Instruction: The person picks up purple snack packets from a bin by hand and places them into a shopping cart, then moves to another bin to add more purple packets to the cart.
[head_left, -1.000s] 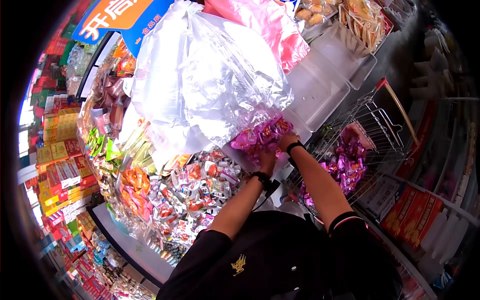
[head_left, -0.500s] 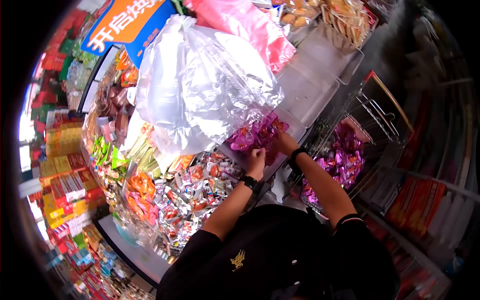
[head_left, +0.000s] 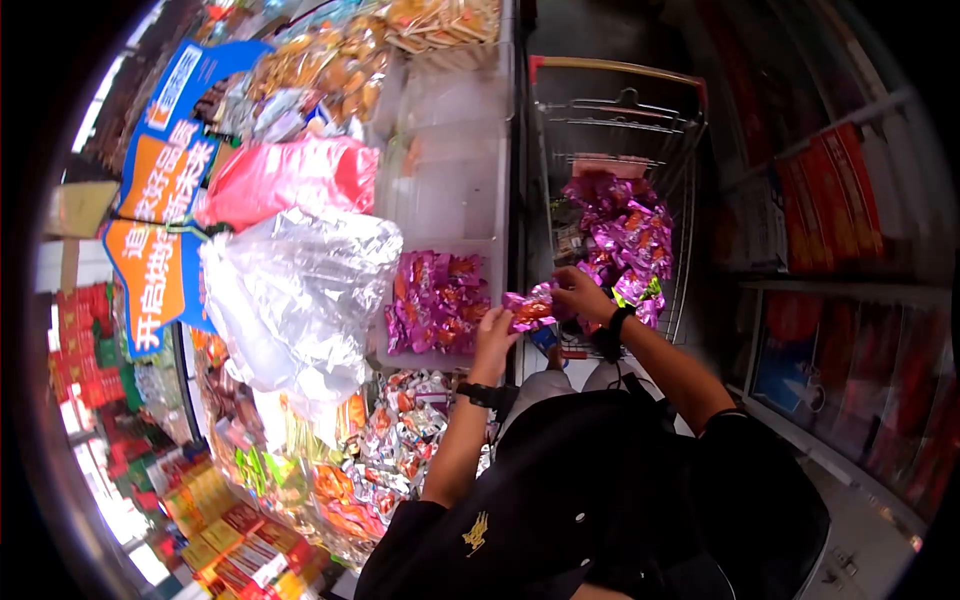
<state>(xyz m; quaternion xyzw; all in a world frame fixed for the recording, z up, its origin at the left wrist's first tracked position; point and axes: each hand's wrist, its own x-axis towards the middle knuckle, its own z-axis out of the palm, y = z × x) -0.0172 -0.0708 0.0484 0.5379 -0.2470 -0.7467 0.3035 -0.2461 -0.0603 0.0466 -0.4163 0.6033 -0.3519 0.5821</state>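
Between my two hands is a shiny purple-wrapped snack packet point(head_left: 530, 308) with orange on its wrapper. My left hand point(head_left: 494, 340) has its fingers closed at the packet's left end, while my right hand point(head_left: 583, 295) grips the right end. Just left of them, similar purple packets point(head_left: 435, 300) lie heaped in a clear plastic bin. To the right, a wire shopping cart point(head_left: 690, 180) carries a pile of more purple packets point(head_left: 625, 235). Both hands are above the gap between bin and cart.
A large clear plastic bag point(head_left: 295, 300) and a pink bag point(head_left: 300, 180) rest on the display at left. Small silver-wrapped snacks point(head_left: 405, 420) fill the nearer compartment. A blue and orange sign point(head_left: 160, 230) stands behind. Along the right runs a glass-fronted cabinet point(head_left: 840, 380).
My view has turned right, toward the cart. Both hands have come out of the bin of purple packets and now hold one packet beside it.
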